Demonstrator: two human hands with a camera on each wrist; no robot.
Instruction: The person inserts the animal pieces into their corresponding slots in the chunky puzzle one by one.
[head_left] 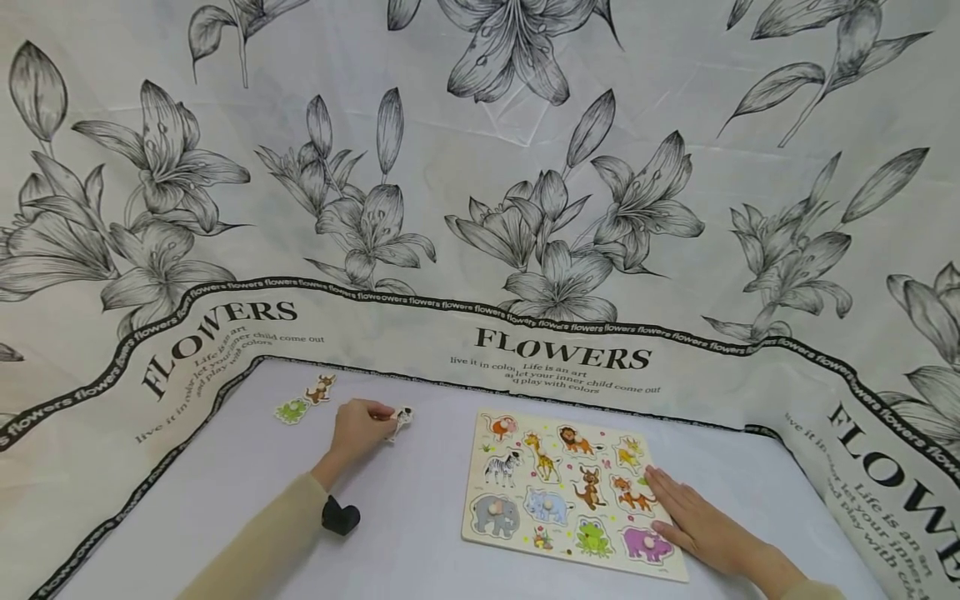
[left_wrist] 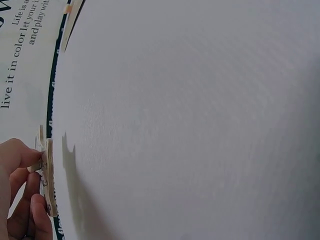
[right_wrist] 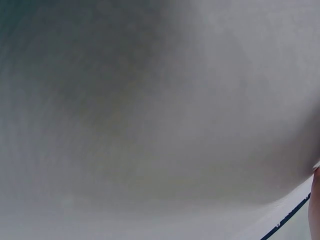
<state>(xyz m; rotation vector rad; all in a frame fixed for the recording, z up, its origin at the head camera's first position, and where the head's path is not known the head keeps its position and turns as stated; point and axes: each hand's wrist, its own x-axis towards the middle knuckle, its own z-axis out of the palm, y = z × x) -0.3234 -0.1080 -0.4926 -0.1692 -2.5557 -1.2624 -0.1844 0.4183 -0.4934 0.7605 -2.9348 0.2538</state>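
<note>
My left hand pinches a zebra puzzle piece between thumb and fingers, above the white table left of the puzzle board. In the left wrist view the piece shows edge-on, held by its knob. The wooden animal puzzle board lies on the table, with several knobbed pieces such as the grey elephant and the purple hippo in it. My right hand rests with straight fingers along the board's right edge. In the right wrist view only a bit of that hand shows.
Left of my left hand, a kangaroo piece and a green frog piece lie on the table. A black device sits at my left wrist. Flower-printed cloth rises behind and beside the white tabletop.
</note>
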